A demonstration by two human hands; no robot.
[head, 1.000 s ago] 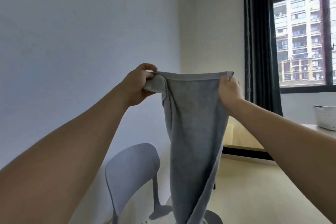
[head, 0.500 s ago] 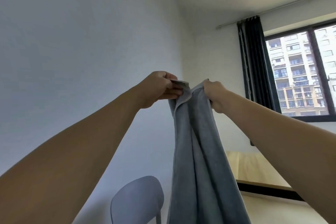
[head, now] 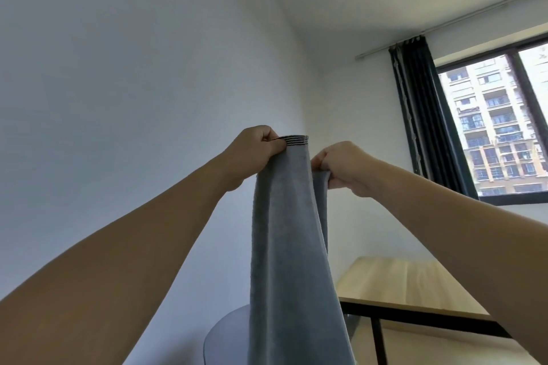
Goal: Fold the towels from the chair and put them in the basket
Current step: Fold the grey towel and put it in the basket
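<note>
Grey towel [head: 284, 246] now hangs doubled lengthwise above the chair [head: 228, 332]; I've brought both top corners into my left hand [head: 255, 148], right hand [head: 341, 166] pinching the fold edge, so first fold's done, basket out of view

The towel [head: 284, 246] hung at centre, held up by both hands before the wall [head: 118, 68]. The left hand [head: 255, 148] pinched its top edge from the left; the right hand [head: 344, 166], just right of it and slightly lower, gripped a rear layer of the same towel. The two hands were near each other but apart, with the towel's top between them. Below, the chair [head: 228, 335] stood behind the towel's lower part, against the wall. The tabletop [head: 400, 284] lay to the right, behind the towel and under the right forearm. The curtain [head: 427, 115] hung at far right, beside the window [head: 498, 127].
</note>
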